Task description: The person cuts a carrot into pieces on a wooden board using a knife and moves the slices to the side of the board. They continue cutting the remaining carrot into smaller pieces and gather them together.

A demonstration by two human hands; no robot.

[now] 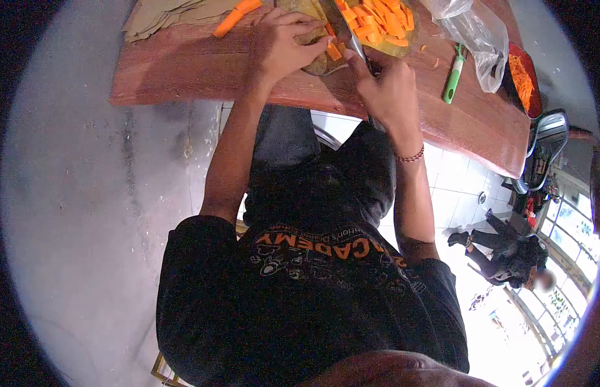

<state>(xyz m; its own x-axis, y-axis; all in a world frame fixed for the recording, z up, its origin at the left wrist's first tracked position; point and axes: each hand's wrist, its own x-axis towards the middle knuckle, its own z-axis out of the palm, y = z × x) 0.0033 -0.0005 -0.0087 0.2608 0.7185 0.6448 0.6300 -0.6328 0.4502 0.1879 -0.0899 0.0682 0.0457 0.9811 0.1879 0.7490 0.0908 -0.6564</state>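
Observation:
My right hand (389, 90) is closed round the handle of a knife (353, 37), its blade pointing up and left over a round board (319, 63). My left hand (288, 42) rests at the board's left side, with fingers bent and their tips by a piece of carrot (333, 49). Whether those fingers grip the piece cannot be made out. Just right of the blade lies a pile of cut carrot pieces (377, 22). A longer carrot piece (237, 17) lies on the table left of my left hand.
On the reddish wooden table (190, 68) are brown paper (164, 18), a green peeler (453, 74) and a clear plastic bag (474, 39). A container of shredded carrot (522, 80) sits at the right edge. Another person (506, 251) is farther off at right.

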